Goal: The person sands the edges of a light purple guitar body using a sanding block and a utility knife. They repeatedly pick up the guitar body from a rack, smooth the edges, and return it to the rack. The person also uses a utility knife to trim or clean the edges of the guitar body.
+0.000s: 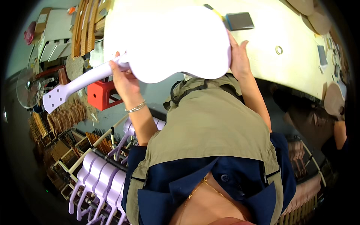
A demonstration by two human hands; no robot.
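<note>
A lavender ukulele body with its neck (180,45) is held out in front of me, its back facing up and washed out white by glare. The neck points to the lower left and ends in a headstock (56,98) with several holes and no tuners. My left hand (126,84) is closed around the neck near the heel, fingers partly hidden. On the opposite side, my right hand (239,58) grips the rounded lower end of the body, thumb raised and the other fingers partly hidden by the rim.
On the pale bench (300,71) lie a dark sanding block (240,21) and a tape roll (278,50). Below the neck stands a red stool (98,95). Racked lavender ukuleles (99,176) sit at lower left, a fan (28,87) farther left. A co-worker's arm (340,135) shows at right.
</note>
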